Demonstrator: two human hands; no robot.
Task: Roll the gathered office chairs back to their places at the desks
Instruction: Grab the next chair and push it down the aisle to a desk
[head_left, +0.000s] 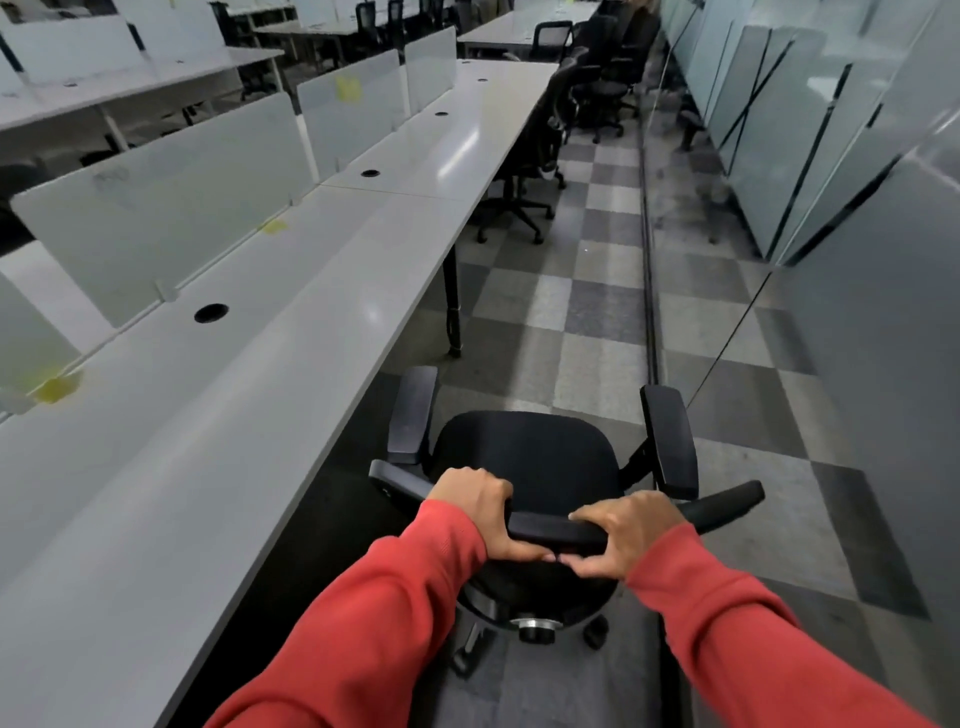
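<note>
Left of the hands, the long bench is running alongside. The left hand and right hand are both gripping the top rail of the black office chair, its seat just beyond the knuckles, out in the aisle and not yet tucked in. Far ahead of the hands, one parked chair is sitting at the bench and a cluster of chairs is waiting, so most of the job seems left.

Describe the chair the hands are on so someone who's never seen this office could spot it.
Start at the long grey desk row on the left, beside the checkered carpet aisle. At its near end stands a black office chair with two armrests, out in the aisle. Unlike the chairs farther along the desk, this one has the left hand and right hand gripping its backrest top.
</note>
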